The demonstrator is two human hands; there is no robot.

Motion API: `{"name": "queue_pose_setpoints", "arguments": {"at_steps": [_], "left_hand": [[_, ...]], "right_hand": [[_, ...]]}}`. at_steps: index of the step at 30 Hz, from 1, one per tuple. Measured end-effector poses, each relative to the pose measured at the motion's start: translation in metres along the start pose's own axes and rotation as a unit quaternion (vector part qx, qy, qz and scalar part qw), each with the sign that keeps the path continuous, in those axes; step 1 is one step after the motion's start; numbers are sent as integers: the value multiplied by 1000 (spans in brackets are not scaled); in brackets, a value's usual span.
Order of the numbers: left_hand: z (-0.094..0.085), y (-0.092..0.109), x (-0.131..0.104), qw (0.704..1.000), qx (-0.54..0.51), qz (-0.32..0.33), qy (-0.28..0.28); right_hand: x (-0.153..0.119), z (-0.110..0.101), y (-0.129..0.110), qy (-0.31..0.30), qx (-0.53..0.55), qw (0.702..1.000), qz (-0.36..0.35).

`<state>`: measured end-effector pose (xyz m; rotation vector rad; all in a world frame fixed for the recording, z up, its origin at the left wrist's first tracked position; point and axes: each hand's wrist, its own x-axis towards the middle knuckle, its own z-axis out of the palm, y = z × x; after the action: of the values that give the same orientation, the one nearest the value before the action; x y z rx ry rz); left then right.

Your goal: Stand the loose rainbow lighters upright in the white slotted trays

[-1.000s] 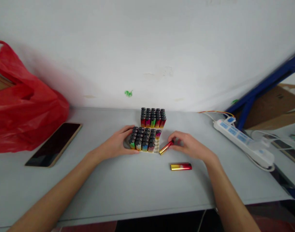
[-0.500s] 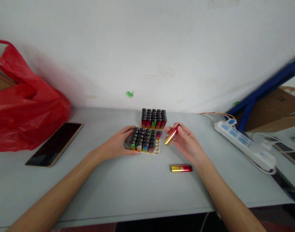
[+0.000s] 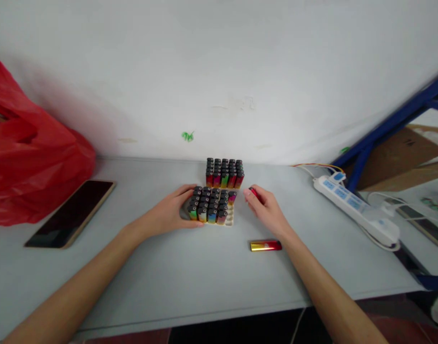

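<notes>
A pale tray (image 3: 229, 221) holds rows of upright lighters with black tops, and several slots at its right side show no lighter. My left hand (image 3: 172, 210) is spread around the tray's left side, thumb at the front and fingers behind. To the right of the tray, my right hand (image 3: 265, 206) is closed on a red lighter (image 3: 254, 192), mostly hidden by the fingers. One gold-and-red lighter (image 3: 265, 245) lies flat on the table nearer the front. Behind the tray stands a second block of upright lighters (image 3: 224, 174).
A red plastic bag (image 3: 36, 162) and a dark phone (image 3: 71, 214) are at the left. On the right lie a white power strip (image 3: 355, 210) with cables, a blue frame (image 3: 358, 167) and a cardboard box (image 3: 401, 157). A wall rises behind the grey table (image 3: 190, 277).
My right hand has turned the lighter it holds, so that its gold part no longer shows. My left hand remains around the tray. The whole view has shifted slightly.
</notes>
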<state>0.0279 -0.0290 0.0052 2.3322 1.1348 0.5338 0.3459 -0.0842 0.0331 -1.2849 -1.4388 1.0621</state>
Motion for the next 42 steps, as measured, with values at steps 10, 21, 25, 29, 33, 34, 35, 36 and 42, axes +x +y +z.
{"name": "queue_pose_setpoints", "arguments": {"at_steps": [10, 21, 25, 29, 33, 34, 35, 36, 42], "left_hand": [[-1, 1, 0, 1000, -2, 4, 1], [-1, 2, 1, 1000, -4, 0, 1], [-1, 2, 0, 1000, -6, 2, 1], [-1, 1, 1, 1000, -4, -5, -4], [-1, 1, 1, 1000, -6, -5, -8], [0, 1, 1, 1000, -5, -4, -7], [0, 1, 1, 1000, -4, -3, -5], [-1, 2, 1, 1000, -2, -1, -4], [-2, 5, 1, 1000, -1, 0, -6]], "right_hand": [[0, 1, 7, 36, -103, 994, -14], [0, 2, 3, 62, -122, 991, -16], [-2, 3, -1, 57, -163, 984, -46], [-2, 4, 1, 44, -202, 976, -65], [-2, 4, 2, 37, -226, 971, -73], [-2, 4, 2, 34, -227, 970, -76], [-3, 3, 1, 29, -224, 971, -79], [-3, 3, 1, 21, -220, 972, -81], [-5, -9, -4, -21, -240, 962, -128]]}}
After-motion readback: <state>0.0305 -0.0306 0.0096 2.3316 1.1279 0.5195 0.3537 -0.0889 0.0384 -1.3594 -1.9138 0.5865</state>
